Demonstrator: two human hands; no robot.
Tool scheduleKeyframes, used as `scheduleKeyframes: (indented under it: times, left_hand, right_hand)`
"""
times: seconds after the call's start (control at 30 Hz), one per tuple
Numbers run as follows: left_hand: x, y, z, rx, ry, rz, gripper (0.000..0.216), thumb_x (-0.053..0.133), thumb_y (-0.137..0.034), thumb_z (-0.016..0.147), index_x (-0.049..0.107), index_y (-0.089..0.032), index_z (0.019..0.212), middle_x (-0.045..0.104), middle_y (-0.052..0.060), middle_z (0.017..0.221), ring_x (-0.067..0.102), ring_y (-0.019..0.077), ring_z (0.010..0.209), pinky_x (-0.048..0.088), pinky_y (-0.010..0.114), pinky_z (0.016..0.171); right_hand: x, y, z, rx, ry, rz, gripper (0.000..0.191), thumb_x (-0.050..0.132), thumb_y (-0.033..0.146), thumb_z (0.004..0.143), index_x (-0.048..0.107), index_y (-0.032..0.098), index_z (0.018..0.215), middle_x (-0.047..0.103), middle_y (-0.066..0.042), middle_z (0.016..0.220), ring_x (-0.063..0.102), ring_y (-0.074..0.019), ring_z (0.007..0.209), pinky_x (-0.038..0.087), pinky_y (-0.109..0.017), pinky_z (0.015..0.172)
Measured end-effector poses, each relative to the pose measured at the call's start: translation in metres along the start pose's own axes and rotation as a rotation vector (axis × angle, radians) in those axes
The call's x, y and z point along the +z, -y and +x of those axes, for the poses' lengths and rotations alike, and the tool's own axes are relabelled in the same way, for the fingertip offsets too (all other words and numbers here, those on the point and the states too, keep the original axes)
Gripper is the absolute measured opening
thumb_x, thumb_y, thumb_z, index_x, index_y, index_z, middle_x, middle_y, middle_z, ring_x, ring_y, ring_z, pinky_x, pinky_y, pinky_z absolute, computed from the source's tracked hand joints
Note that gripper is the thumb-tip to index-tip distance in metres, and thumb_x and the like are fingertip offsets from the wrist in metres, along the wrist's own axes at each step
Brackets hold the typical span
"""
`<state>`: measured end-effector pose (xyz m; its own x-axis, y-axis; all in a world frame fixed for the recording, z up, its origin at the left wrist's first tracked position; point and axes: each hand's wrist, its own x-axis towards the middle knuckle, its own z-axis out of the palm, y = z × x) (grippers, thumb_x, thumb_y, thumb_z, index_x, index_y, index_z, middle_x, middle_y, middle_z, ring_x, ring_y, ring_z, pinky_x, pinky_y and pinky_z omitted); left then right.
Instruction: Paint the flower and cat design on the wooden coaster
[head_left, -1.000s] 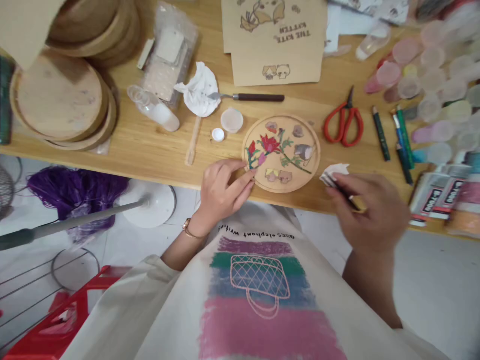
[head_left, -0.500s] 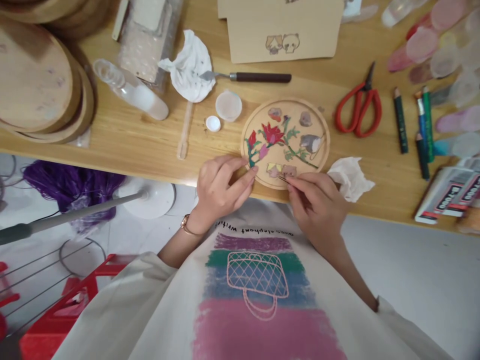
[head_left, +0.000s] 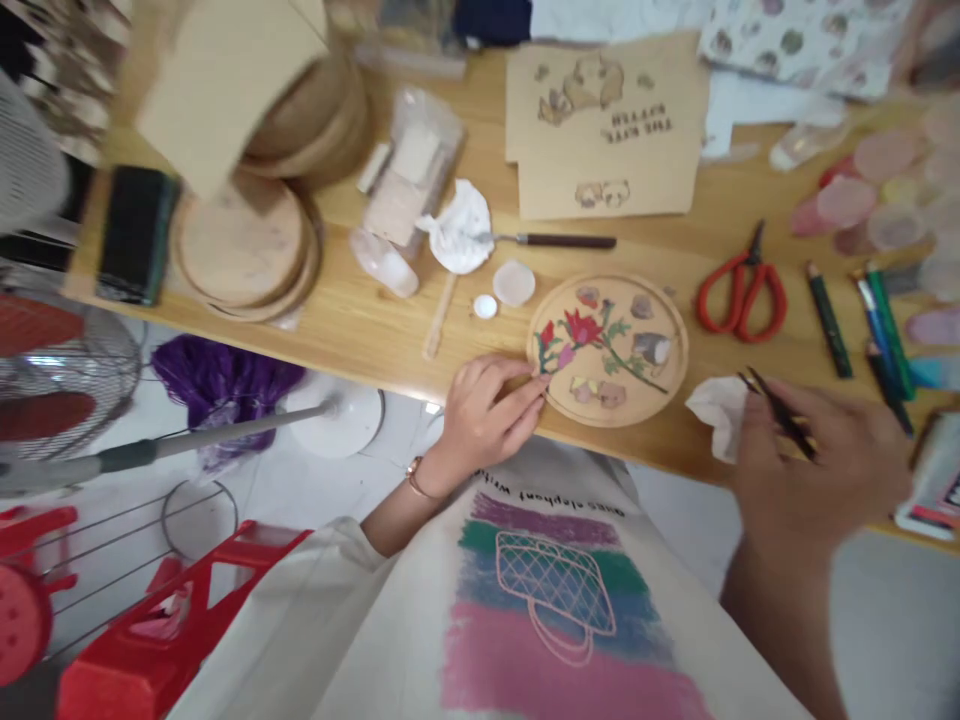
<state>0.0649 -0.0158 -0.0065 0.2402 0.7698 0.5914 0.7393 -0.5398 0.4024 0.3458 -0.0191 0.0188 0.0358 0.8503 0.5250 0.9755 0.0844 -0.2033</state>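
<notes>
My left hand [head_left: 491, 415] is closed at the near left rim of a round wooden tray [head_left: 600, 418], thumb and fingertips pinching its edge. On the tray lie red flowers [head_left: 581, 328] with green leaves, plus several small animal-like pieces such as a grey one [head_left: 652, 347]. My right hand [head_left: 825, 470] is to the right of the tray, closed around dark tweezers [head_left: 784, 415] whose two tips stand slightly apart. Nothing shows between those tips. Beside the right hand, partly behind it, is a crumpled white tissue [head_left: 718, 412].
Red-handled cutters [head_left: 742, 298] and pencils [head_left: 829, 318] lie right of the tray. Beyond it are a palette knife [head_left: 570, 241], a smudged tissue [head_left: 461, 230], a small cup [head_left: 514, 284] and a printed card [head_left: 607, 150]. Wooden trays [head_left: 240, 240] are stacked left, near a phone [head_left: 136, 235].
My right hand has moved right with the tweezers, away from the tray's near edge to beside the tissue. My left hand stays at the rim. The view has shifted, showing more of the left side.
</notes>
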Motion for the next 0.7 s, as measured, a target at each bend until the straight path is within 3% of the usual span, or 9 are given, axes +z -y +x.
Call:
scheduleKeyframes:
  times: [0.07,0.17,0.3,0.43,0.57,0.7]
  left_hand:
    - [-0.009,0.003,0.004,-0.105,-0.037,0.018,0.019,0.061,-0.018,0.09,0.066,-0.021,0.108,0.07,0.006,0.098,0.064,0.0185,0.091,0.051,0.034,0.079]
    - [-0.023,0.018,0.008,-0.259,-0.101,0.185,0.019,0.06,-0.018,0.091,0.067,-0.021,0.108,0.068,0.006,0.097,0.062,0.019,0.089,0.05,0.034,0.08]
    - [-0.036,0.045,0.007,-0.351,-0.096,0.347,0.019,0.059,-0.024,0.091,0.07,-0.019,0.104,0.066,0.008,0.095,0.06,0.0216,0.087,0.048,0.036,0.078]
    - [-0.036,0.059,0.004,-0.427,-0.035,0.373,0.024,0.059,-0.033,0.09,0.071,-0.018,0.104,0.066,0.01,0.092,0.06,0.0252,0.085,0.047,0.04,0.077]
    - [-0.03,0.061,0.003,-0.434,-0.046,0.364,0.023,0.06,-0.035,0.089,0.071,-0.02,0.103,0.065,0.008,0.087,0.059,0.025,0.081,0.046,0.04,0.074]
    - [-0.025,0.058,0.003,-0.396,-0.076,0.364,0.022,0.063,-0.033,0.088,0.07,-0.02,0.104,0.065,0.009,0.088,0.059,0.0258,0.082,0.044,0.04,0.072]
  right_hand:
    - [0.004,-0.025,0.002,0.038,-0.046,-0.076,0.022,0.071,0.038,0.081,0.077,0.024,0.097,0.071,-0.008,0.078,0.068,-0.0292,0.074,0.049,-0.04,0.059]
    - [0.008,-0.043,0.004,0.152,0.107,-0.062,0.023,0.061,0.039,0.087,0.075,0.027,0.099,0.068,-0.007,0.079,0.067,-0.0286,0.078,0.045,-0.037,0.06]
    - [0.007,-0.039,0.005,0.277,0.183,-0.017,0.034,0.052,0.045,0.087,0.074,0.021,0.096,0.067,-0.009,0.083,0.063,-0.0269,0.075,0.043,-0.038,0.064]
    - [0.013,-0.035,0.003,0.303,0.189,-0.003,0.046,0.045,0.05,0.086,0.074,0.016,0.092,0.07,-0.012,0.085,0.061,-0.0237,0.072,0.045,-0.037,0.065]
    - [0.015,-0.04,0.009,0.205,0.118,-0.001,0.045,0.045,0.051,0.088,0.073,0.017,0.084,0.068,-0.009,0.076,0.059,-0.0206,0.068,0.044,-0.033,0.063]
    - [0.011,-0.023,0.05,0.052,0.054,0.056,0.039,0.05,0.049,0.088,0.073,0.017,0.083,0.068,-0.008,0.077,0.059,-0.0203,0.069,0.044,-0.033,0.063]
